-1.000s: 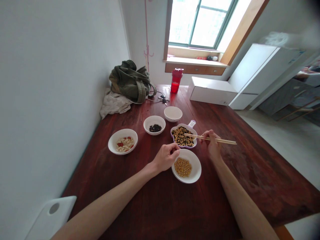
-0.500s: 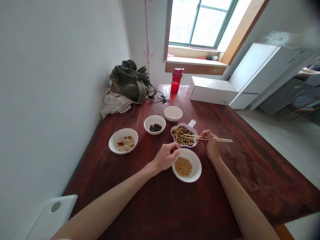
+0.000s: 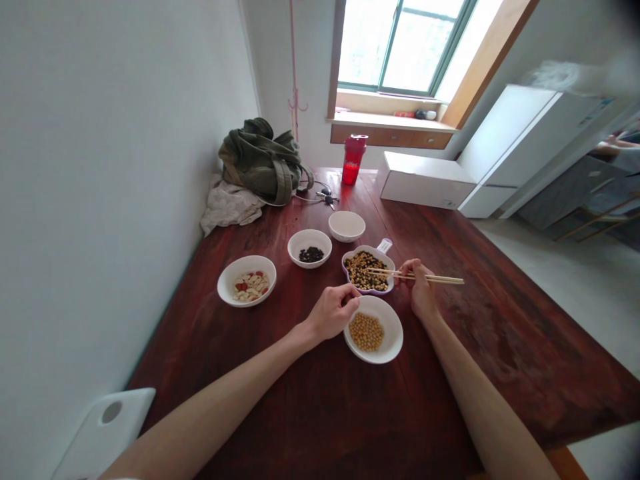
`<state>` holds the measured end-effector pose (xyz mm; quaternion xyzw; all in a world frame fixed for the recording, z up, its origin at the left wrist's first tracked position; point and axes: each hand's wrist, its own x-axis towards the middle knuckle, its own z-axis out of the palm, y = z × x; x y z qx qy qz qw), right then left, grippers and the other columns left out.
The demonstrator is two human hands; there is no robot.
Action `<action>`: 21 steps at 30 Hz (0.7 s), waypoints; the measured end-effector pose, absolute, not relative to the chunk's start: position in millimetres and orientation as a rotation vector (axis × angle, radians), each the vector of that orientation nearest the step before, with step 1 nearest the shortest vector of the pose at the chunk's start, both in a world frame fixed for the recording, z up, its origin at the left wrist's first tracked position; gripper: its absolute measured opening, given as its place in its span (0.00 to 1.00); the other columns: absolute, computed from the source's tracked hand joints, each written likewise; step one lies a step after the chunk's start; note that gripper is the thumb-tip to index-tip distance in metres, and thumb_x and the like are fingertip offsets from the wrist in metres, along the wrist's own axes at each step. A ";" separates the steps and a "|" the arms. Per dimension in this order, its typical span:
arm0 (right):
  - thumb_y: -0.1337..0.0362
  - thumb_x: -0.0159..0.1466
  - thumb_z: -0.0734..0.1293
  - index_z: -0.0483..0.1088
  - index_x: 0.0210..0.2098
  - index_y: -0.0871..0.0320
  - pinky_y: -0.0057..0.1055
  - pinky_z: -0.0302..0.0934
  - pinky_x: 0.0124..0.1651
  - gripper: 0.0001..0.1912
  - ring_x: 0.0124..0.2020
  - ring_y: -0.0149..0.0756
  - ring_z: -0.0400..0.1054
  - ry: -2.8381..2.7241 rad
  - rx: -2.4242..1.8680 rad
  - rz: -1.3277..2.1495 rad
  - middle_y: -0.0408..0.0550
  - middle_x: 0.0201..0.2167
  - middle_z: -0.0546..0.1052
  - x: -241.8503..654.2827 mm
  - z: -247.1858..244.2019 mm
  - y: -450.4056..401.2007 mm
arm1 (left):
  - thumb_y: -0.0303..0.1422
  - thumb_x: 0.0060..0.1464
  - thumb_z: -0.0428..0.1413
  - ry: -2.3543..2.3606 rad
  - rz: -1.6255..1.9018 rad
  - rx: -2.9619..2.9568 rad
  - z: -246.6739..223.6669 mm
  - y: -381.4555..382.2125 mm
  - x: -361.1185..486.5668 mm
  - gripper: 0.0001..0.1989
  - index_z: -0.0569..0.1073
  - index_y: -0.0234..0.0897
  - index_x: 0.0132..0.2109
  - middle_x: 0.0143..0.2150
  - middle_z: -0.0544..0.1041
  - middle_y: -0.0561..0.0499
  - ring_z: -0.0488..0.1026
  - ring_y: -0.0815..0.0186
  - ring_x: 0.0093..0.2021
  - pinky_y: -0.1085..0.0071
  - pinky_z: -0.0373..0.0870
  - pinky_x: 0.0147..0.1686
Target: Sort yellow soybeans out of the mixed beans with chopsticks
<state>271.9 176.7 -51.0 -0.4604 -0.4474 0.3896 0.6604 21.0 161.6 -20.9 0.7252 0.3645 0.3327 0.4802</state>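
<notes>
My right hand (image 3: 418, 283) is closed around a pair of wooden chopsticks (image 3: 443, 279), whose tips reach into a purple-rimmed dish (image 3: 385, 247). Mixed yellow and black beans (image 3: 364, 268) fill that dish. My left hand (image 3: 334, 312) is closed, fingers curled, at the upper left rim of a white bowl (image 3: 393, 347) and close to the dish's lower edge. What its fingertips hold, if anything, is hidden. Yellow soybeans (image 3: 367, 332) lie in this bowl. I cannot tell whether the chopstick tips grip a bean.
Farther left are a white bowl of black beans (image 3: 309, 263) and a bowl of pale and reddish pieces (image 3: 225, 283). Another white bowl (image 3: 347, 233) stands behind. A green bag (image 3: 260, 160), keys (image 3: 328, 198), a red bottle (image 3: 353, 160) and a white box (image 3: 425, 180) line the back.
Almost nothing differs. The chopsticks have shifted very slightly left within the dish; my left hand stays at the bowl's rim.
</notes>
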 end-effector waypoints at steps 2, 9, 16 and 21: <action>0.44 0.70 0.63 0.68 0.25 0.55 0.28 0.60 0.24 0.25 0.20 0.31 0.66 -1.019 -1.048 0.877 0.42 0.19 0.72 271.8 -50.7 176.4 | 0.33 0.61 0.54 0.889 0.814 1.772 -21.2 161.5 20.9 0.11 0.77 0.32 0.36 0.28 0.75 0.52 0.68 0.70 0.28 0.75 0.60 0.29; 0.42 0.69 0.63 0.68 0.24 0.55 0.29 0.61 0.24 0.26 0.20 0.32 0.67 -1.015 -1.064 0.876 0.42 0.19 0.72 269.4 -46.2 174.2 | 0.33 0.61 0.53 0.894 0.813 1.781 -20.0 161.2 20.9 0.11 0.78 0.32 0.36 0.28 0.75 0.52 0.67 0.70 0.27 0.75 0.60 0.29; 0.43 0.69 0.64 0.68 0.23 0.56 0.28 0.61 0.23 0.26 0.20 0.32 0.67 -0.956 -1.019 0.899 0.41 0.18 0.70 269.2 -46.0 176.1 | 0.33 0.62 0.53 0.888 0.810 1.782 -21.2 161.9 20.8 0.11 0.78 0.32 0.37 0.29 0.76 0.52 0.68 0.69 0.28 0.74 0.60 0.29; 0.45 0.69 0.65 0.68 0.23 0.56 0.29 0.63 0.23 0.25 0.21 0.32 0.68 -0.894 -0.964 0.924 0.41 0.19 0.69 274.7 -45.5 177.4 | 0.33 0.61 0.53 0.893 0.811 1.777 -22.3 161.6 21.0 0.11 0.77 0.31 0.36 0.28 0.75 0.52 0.67 0.70 0.28 0.75 0.60 0.29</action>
